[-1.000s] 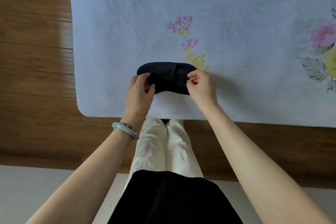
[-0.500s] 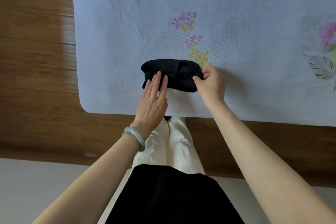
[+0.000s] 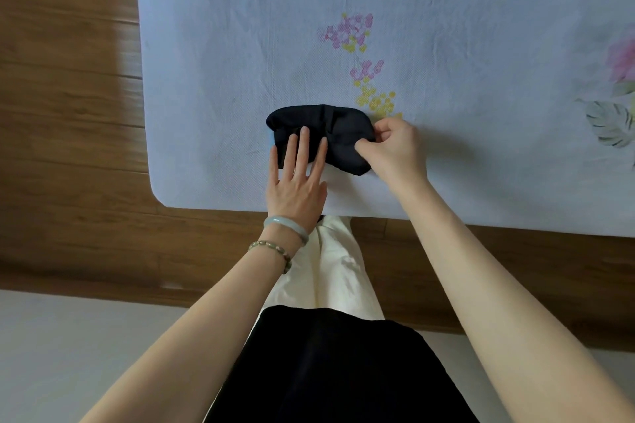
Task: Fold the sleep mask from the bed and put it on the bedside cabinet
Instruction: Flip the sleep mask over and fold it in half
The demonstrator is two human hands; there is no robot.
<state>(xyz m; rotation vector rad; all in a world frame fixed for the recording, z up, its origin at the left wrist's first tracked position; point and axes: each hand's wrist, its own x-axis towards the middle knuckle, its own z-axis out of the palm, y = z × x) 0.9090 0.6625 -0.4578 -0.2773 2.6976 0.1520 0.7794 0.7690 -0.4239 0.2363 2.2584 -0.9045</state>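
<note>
The black sleep mask [image 3: 330, 127] lies on the pale floral bed sheet [image 3: 446, 45] near the bed's front edge. A sliver of light blue shows at its left end. My left hand [image 3: 297, 182] rests flat with fingers spread, the fingertips pressing on the mask's left half. My right hand [image 3: 391, 148] pinches the mask's right end between thumb and fingers. The bedside cabinet is not in view.
Wooden flooring [image 3: 68, 113] runs along the left of the bed, and a wooden bed frame [image 3: 515, 268] lies below the sheet's front edge. My cream trousers [image 3: 340, 271] and black top stand against the frame. A pale floor [image 3: 68, 354] fills the lower left.
My left hand let go of the mask's left end and flattened its fingers on top. My right hand shifted its pinch along the right end, which now looks bunched inward.
</note>
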